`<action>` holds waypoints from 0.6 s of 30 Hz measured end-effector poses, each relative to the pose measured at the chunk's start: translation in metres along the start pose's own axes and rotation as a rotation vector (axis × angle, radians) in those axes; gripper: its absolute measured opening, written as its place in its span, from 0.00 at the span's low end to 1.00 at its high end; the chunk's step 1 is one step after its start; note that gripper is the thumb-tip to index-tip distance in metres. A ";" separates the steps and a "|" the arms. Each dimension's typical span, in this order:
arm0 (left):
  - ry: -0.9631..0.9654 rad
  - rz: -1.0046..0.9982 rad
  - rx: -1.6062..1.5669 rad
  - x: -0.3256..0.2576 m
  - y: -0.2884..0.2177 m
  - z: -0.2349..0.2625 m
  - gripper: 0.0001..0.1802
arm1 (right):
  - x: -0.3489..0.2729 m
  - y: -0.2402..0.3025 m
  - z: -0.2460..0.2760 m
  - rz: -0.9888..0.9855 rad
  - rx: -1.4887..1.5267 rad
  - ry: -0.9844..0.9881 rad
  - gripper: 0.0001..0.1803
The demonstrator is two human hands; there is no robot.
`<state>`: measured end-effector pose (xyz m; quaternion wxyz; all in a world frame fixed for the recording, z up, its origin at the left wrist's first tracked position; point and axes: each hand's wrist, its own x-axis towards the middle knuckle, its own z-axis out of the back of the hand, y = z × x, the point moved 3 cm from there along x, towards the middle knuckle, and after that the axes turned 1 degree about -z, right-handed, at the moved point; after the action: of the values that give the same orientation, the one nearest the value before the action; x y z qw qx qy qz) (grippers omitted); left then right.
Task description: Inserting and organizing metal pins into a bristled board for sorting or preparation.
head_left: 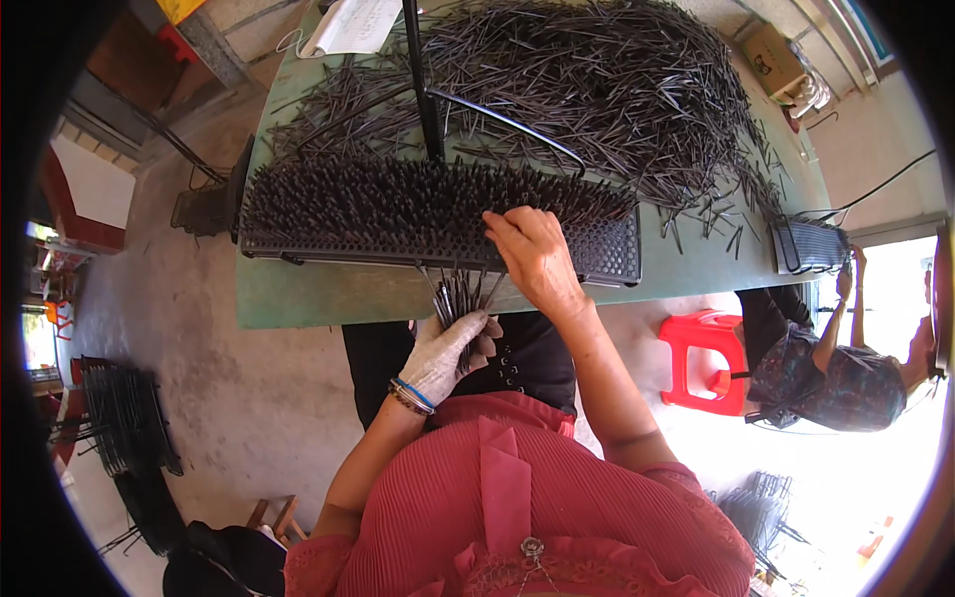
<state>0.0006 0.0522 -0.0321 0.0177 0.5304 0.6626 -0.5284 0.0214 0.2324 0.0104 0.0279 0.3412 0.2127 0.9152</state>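
In the head view, we saw our left hand [446,350], gloved, closed around a bundle of thin dark sticks [460,297] just below the middle of the frame, at the near edge of the green bench [328,294]. Our right hand [532,254], bare, lay at the middle of the frame on the black perforated rack [438,214], fingers curled down onto its top; whether a stick was pinched between them we could not tell. The rack was already bristling with upright sticks along most of its length, and its right end looked barer. A loose heap of sticks [617,90] covered the bench in the upper part of the frame.

We judged that the work went best when the bundle stayed close under the rack, fanned a little so single sticks came free, and each stick went straight down into its own hole.

At the right edge another person [826,373] sat beside a red stool [701,358].
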 end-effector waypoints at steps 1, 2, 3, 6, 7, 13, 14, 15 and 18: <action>0.006 -0.012 -0.012 0.000 0.000 0.000 0.10 | 0.000 -0.001 0.000 -0.032 0.006 -0.006 0.14; 0.012 -0.024 -0.025 0.000 0.000 0.000 0.11 | 0.000 -0.001 0.000 -0.032 0.006 -0.006 0.14; 0.012 -0.025 -0.025 0.000 0.000 0.000 0.11 | 0.000 -0.003 0.000 -0.070 -0.038 -0.035 0.14; 0.049 -0.029 -0.041 0.001 0.001 0.000 0.12 | 0.000 -0.004 0.001 -0.149 -0.075 -0.049 0.13; 0.060 -0.021 -0.046 0.001 0.001 0.001 0.13 | 0.001 -0.004 0.000 -0.129 -0.068 -0.008 0.13; 0.057 -0.027 -0.042 0.002 0.003 0.004 0.14 | -0.001 -0.003 0.011 -0.171 0.029 -0.120 0.12; 0.057 -0.039 -0.043 0.003 0.003 0.006 0.14 | -0.004 -0.003 0.015 -0.328 0.185 -0.139 0.11; 0.057 -0.039 -0.044 0.003 0.003 0.005 0.14 | -0.009 0.002 0.021 -0.327 0.185 -0.138 0.11; 0.034 -0.141 -0.062 0.000 -0.005 -0.002 0.12 | -0.025 0.012 0.021 -0.586 0.445 0.126 0.17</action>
<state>-0.0021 0.0540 -0.0274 -0.0145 0.4907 0.7145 -0.4985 0.0553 0.2242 0.0138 0.2005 0.2066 0.4963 0.8190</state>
